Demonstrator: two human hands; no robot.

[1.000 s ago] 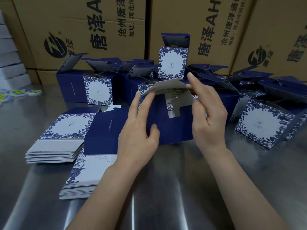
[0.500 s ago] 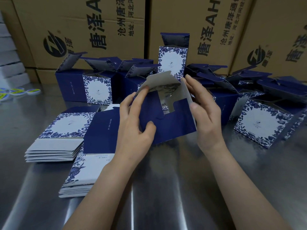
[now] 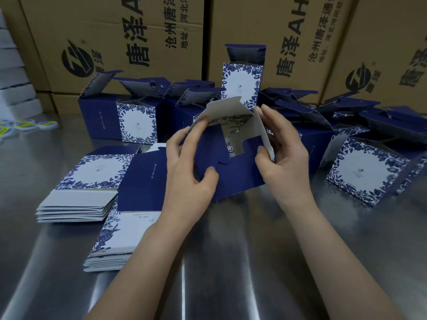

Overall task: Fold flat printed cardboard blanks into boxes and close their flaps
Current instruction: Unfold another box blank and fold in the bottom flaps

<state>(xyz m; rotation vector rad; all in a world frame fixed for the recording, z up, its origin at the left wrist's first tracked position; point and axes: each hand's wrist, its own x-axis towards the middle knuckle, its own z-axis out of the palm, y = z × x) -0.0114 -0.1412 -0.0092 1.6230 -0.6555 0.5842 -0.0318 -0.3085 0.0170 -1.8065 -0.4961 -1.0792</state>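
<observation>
The box point(image 3: 240, 172) is solid navy on its outer faces. Its raised flap point(image 3: 221, 112) is plain grey-white on the inside, with a dark blue floral print on the panel beneath. The blanks point(image 3: 92, 174) show a white panel framed by a blue floral border, beside a navy panel. The folded boxes point(image 3: 136, 121) have navy sides and white fronts with the same floral border. The cartons point(image 3: 115, 42) are brown with black lettering and logos. The table point(image 3: 231, 250) is reflective silver-grey. The discs point(image 3: 46, 124) are yellow, blue and white.
</observation>
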